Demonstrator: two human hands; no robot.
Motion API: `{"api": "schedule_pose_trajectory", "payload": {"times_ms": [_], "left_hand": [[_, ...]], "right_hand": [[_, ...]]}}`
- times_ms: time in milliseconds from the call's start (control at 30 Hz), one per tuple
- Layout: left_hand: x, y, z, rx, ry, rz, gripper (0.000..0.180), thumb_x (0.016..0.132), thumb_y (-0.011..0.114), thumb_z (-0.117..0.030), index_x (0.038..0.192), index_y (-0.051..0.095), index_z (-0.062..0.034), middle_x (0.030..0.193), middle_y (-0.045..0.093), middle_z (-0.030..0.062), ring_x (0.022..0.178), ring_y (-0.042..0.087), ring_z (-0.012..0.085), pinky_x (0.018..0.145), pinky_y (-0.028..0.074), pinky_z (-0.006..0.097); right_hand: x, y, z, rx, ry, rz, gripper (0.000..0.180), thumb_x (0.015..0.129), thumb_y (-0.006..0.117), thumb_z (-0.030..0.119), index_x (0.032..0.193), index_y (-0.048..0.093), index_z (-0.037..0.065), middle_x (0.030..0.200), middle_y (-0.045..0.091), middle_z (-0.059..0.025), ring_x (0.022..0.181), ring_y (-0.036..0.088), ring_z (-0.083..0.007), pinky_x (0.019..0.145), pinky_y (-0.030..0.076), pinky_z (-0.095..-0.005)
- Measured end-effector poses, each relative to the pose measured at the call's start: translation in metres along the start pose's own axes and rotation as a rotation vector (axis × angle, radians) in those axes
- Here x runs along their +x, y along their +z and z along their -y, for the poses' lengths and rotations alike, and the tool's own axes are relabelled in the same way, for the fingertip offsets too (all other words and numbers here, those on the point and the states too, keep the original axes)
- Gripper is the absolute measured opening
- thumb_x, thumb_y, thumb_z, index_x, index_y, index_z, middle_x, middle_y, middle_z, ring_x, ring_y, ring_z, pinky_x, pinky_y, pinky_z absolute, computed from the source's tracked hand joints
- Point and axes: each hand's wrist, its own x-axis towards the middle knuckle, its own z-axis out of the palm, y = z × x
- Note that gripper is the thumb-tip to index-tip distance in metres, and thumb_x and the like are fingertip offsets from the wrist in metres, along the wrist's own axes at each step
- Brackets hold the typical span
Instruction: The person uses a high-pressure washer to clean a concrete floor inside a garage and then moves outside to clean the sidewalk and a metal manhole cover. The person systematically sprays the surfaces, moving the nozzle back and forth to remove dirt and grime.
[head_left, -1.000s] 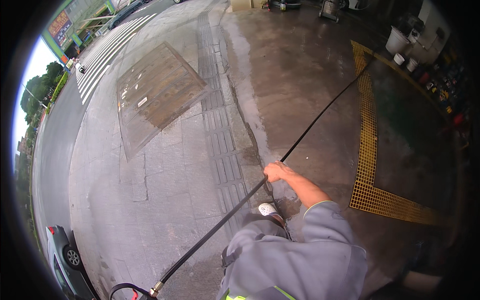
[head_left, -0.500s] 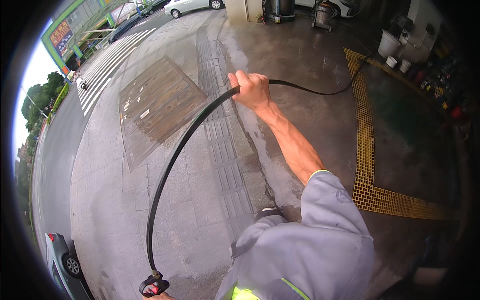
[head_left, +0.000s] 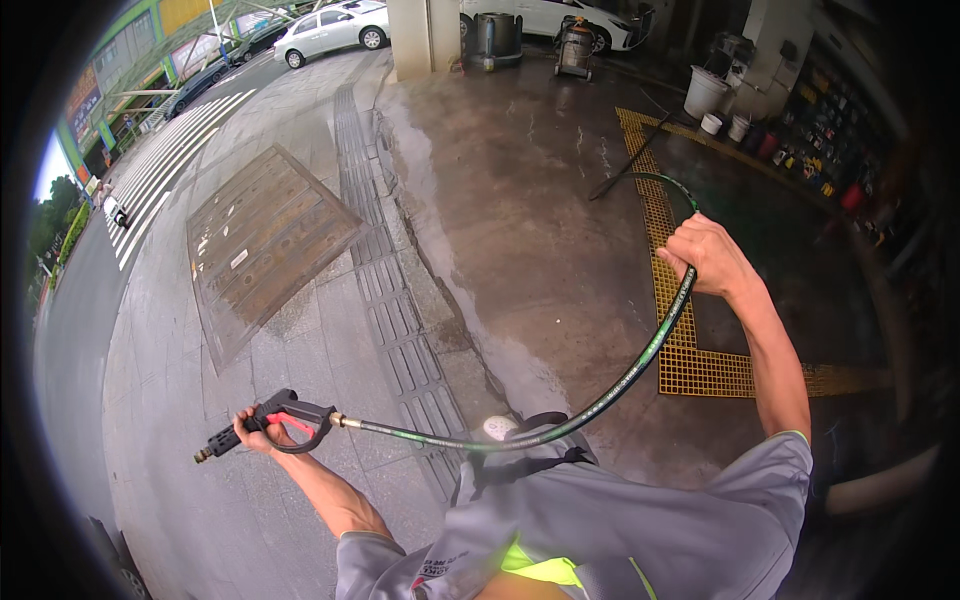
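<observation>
My left hand (head_left: 258,432) grips a black pressure-washer spray gun (head_left: 270,420) with a red trigger, held out low on the left above the paving. A dark green hose (head_left: 600,400) runs from the gun's rear, sags in front of my grey shirt, and rises to my right hand (head_left: 708,258). That hand is raised on the right and closed around the hose. Past it the hose loops up and trails away across the wet concrete floor (head_left: 520,200).
Yellow grating (head_left: 690,365) marks out a bay on the right. White buckets (head_left: 706,92) and a shelf of bottles stand at the far right. A pillar (head_left: 420,35), a vacuum canister (head_left: 575,45) and parked cars lie beyond. A metal hatch (head_left: 260,240) lies in the pavement on the left.
My right hand has swung from the upper middle over to the right, carrying the hose. My left hand has come up into view with the spray gun, and the view has tilted toward the bay.
</observation>
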Motion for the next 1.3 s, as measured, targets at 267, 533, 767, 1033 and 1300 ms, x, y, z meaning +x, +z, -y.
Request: {"api": "schedule_pose_trajectory", "payload": {"times_ms": [267,533,767,1033,1300], "left_hand": [[0.086,0.385,-0.123,-0.241,0.041,0.927,0.010,0.085,0.065,-0.006,0.093,0.063,-0.0017,0.084,0.062,0.0103,0.088,0.059,0.0265,0.101,0.045,0.047],[-0.019,0.345,-0.284,0.218,0.944,0.688,0.019,0.077,0.071,-0.017,0.087,0.072,-0.0006,0.102,0.067,0.0195,0.106,0.059,0.0363,0.110,0.035,0.061],[-0.080,0.011,-0.301,-0.414,-0.091,0.587,0.047,0.093,0.067,-0.036,0.118,0.064,0.0037,0.137,0.060,0.0237,0.131,0.053,0.0405,0.116,0.035,0.059],[-0.077,-0.153,-0.252,-0.120,0.169,-0.484,0.029,0.090,0.059,-0.032,0.093,0.067,-0.0044,0.098,0.066,0.0162,0.095,0.067,0.0366,0.095,0.046,0.069],[-0.004,-0.010,-0.171,-0.349,-0.129,0.053,0.033,0.096,0.060,-0.037,0.081,0.053,-0.0081,0.071,0.057,0.0013,0.059,0.061,0.0159,0.059,0.053,0.033]], "right_hand": [[-0.138,0.149,0.148,0.341,0.316,1.389,0.043,0.070,0.071,0.030,0.100,0.079,0.001,0.108,0.075,-0.0225,0.104,0.072,-0.0384,0.089,0.058,-0.0472],[-0.091,0.303,0.173,0.473,0.895,0.502,0.029,0.092,0.061,0.025,0.107,0.078,0.007,0.098,0.074,-0.0244,0.098,0.071,-0.0443,0.088,0.056,-0.0526],[0.063,0.228,0.054,0.016,0.867,-0.609,0.030,0.100,0.058,0.022,0.074,0.058,0.006,0.060,0.065,-0.0196,0.054,0.065,-0.0434,0.052,0.050,-0.0545],[0.070,0.123,0.044,-0.205,0.394,-1.016,0.035,0.097,0.064,0.013,0.067,0.047,0.008,0.054,0.053,-0.0096,0.047,0.055,-0.0301,0.047,0.044,-0.0407],[-0.152,0.191,0.069,-0.023,0.667,-0.331,0.032,0.101,0.060,0.020,0.074,0.052,0.005,0.064,0.061,-0.0168,0.057,0.061,-0.0400,0.055,0.048,-0.0516]]}}
